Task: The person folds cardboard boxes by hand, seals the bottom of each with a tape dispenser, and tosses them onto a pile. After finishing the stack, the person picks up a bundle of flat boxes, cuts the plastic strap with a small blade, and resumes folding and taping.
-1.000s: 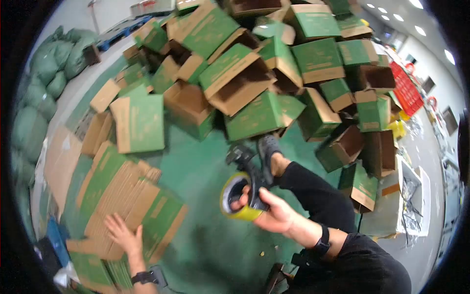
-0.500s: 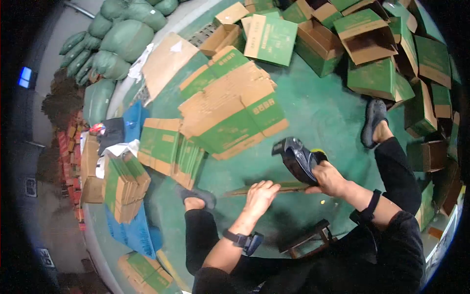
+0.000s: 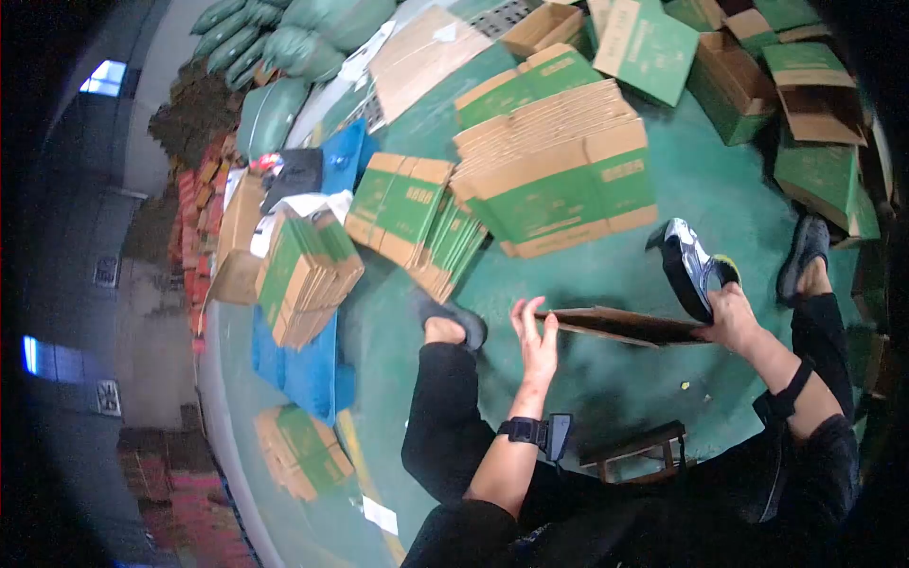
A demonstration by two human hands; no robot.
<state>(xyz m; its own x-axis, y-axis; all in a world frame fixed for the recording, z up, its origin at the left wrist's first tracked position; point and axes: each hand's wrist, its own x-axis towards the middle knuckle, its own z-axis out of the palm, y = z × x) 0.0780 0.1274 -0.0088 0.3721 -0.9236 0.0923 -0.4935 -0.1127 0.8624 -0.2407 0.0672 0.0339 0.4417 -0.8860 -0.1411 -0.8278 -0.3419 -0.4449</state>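
— What's in the right hand (image 3: 733, 320)?
— A tape dispenser (image 3: 687, 271), held up at the right end of a thin, folded carton (image 3: 620, 325).
— And the left hand (image 3: 536, 346)?
— Fingers spread, at the carton's other end. I can't tell how firmly it touches.
— What's around them?
— A wooden stool (image 3: 636, 452) on the nearer side and, beyond the carton, a large stack of flattened cartons (image 3: 568, 189) on the green floor (image 3: 705, 180). Open boxes (image 3: 731, 87) lie at the upper right.

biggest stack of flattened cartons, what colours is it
Brown and green; the stack shows best in the head view.
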